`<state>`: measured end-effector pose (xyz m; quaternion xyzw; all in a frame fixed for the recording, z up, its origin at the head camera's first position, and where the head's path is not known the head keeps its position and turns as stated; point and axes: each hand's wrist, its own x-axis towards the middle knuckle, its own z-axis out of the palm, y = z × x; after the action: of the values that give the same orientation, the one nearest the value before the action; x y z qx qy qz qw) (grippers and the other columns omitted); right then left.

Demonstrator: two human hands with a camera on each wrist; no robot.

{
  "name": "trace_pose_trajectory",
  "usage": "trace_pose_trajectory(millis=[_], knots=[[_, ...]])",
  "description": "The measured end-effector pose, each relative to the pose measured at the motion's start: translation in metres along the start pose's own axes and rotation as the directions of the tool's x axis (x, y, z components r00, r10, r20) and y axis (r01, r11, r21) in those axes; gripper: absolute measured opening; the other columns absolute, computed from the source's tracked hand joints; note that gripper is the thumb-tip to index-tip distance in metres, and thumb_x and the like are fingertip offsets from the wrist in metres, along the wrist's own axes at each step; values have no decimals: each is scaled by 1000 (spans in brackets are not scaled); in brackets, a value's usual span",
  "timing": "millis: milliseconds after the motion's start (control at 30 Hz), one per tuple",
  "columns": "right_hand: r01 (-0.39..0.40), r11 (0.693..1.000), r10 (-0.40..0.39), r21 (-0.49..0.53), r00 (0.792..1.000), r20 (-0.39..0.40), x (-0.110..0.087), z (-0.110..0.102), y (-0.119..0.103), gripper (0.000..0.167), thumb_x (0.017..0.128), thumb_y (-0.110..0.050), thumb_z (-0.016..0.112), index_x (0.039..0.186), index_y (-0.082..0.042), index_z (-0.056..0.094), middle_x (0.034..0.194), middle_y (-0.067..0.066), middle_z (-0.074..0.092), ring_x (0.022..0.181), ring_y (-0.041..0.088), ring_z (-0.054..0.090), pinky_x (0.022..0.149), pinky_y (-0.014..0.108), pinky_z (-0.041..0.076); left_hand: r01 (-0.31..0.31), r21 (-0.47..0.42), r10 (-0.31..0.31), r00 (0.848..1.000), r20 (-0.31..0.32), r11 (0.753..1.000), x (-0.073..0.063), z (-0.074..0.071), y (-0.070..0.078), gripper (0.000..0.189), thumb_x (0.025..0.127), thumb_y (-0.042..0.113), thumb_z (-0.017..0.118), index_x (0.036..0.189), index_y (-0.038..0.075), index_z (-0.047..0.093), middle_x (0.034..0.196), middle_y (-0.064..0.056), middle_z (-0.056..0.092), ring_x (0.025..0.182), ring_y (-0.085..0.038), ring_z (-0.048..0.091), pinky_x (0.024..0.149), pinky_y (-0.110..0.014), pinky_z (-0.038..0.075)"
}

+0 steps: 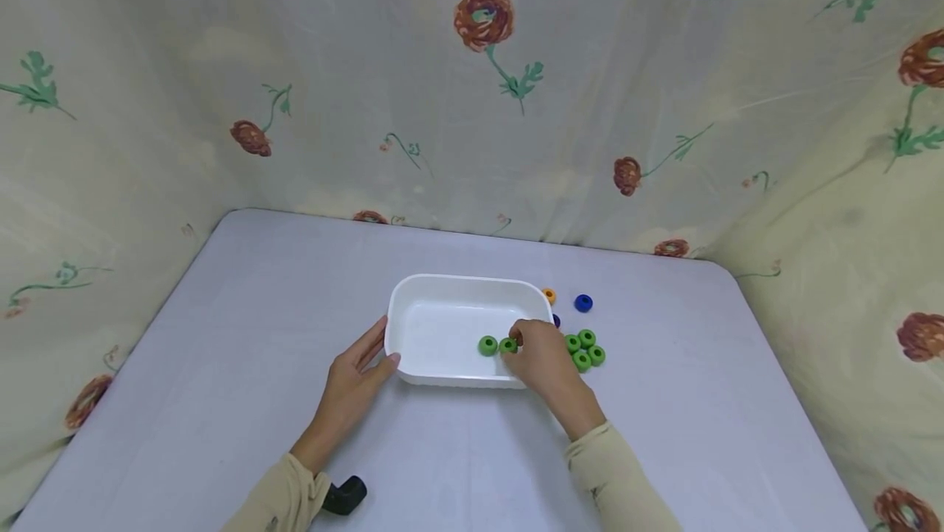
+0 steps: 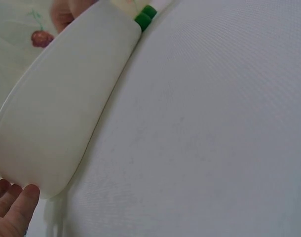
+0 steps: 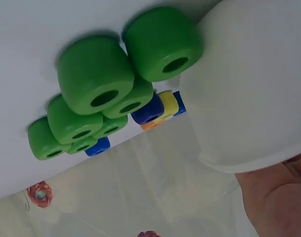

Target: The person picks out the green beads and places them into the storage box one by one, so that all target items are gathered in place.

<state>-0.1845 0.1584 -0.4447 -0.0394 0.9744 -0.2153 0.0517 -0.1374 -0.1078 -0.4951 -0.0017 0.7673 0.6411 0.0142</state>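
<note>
A pale left sleeve (image 1: pixel 280 495) and right sleeve (image 1: pixel 623 479) lie nearest, coming in from 7 and 5 o'clock, with a black curved object (image 1: pixel 348 496) on the counter (image 1: pixel 737 434), partly hidden by the left cuff. Taking the white tray (image 1: pixel 442 315) as the dial, 12 away from the wearer, the left grip (image 1: pixel 357 378) sits between 8 and 9 o'clock, its fingers fairly straight along the outer wall and the thumb on the near corner; it is relaxed and clutches nothing.

The right grip (image 1: pixel 544 360) reaches over the rim at 4 o'clock and pinches a green bead (image 1: pixel 507 346) between thumb and fingers. That bead is inside the tray, between 9 and 10 o'clock from the middle of the right grip; whether it touches the floor, I cannot tell. Just beside it, at 9 o'clock, stands a second green bead (image 1: pixel 487 346).

Outside, at 3 o'clock, a cluster of green beads (image 1: pixel 582 361) stands with holes facing up. A yellow-orange bead (image 1: pixel 549 295) is at 2 o'clock, and a blue bead (image 1: pixel 583 303) lies farther out, between 2 and 3.
</note>
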Motion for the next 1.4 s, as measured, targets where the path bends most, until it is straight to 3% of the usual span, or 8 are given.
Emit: trace_pose_trajectory(millis=[333, 700, 1133, 1400], knots=[[-18, 1000, 19, -16, 997, 78, 7, 5, 3, 24, 80, -6, 77, 102, 0, 72, 88, 8, 69, 80, 20, 59, 75, 35, 55, -11, 18, 11, 1000, -5, 1000, 0, 0, 0, 62, 99, 16, 64, 155, 13, 39, 160, -7, 41, 147, -24, 43, 117, -37, 40], [-50, 999, 49, 5, 992, 115, 15, 11, -3, 26, 77, -6, 77, 103, -2, 72, 93, 9, 70, 85, 23, 60, 83, 39, 57, 11, 12, -11, 1000, -9, 1000, 2, 3, -1, 62, 98, 16, 65, 155, 14, 39, 160, -6, 42, 147, -25, 43, 116, -38, 42], [-31, 998, 26, 48, 994, 108, 11, 17, -6, 37, 79, -13, 82, 113, -2, 72, 101, 9, 72, 94, 24, 63, 90, 42, 57, 15, 55, -14, 1000, -23, 998, -2, -2, -2, 62, 98, 16, 64, 155, 14, 38, 160, -6, 42, 147, -24, 44, 116, -37, 41], [53, 996, -53, 69, 999, -4, 2, 4, -4, 33, 82, -13, 81, 111, -2, 72, 99, 10, 73, 90, 23, 65, 82, 39, 58, -3, 62, 4, 1000, -10, 998, 0, 1, 1, 62, 100, 17, 63, 156, 15, 37, 161, -4, 40, 148, -22, 42, 117, -37, 40]])
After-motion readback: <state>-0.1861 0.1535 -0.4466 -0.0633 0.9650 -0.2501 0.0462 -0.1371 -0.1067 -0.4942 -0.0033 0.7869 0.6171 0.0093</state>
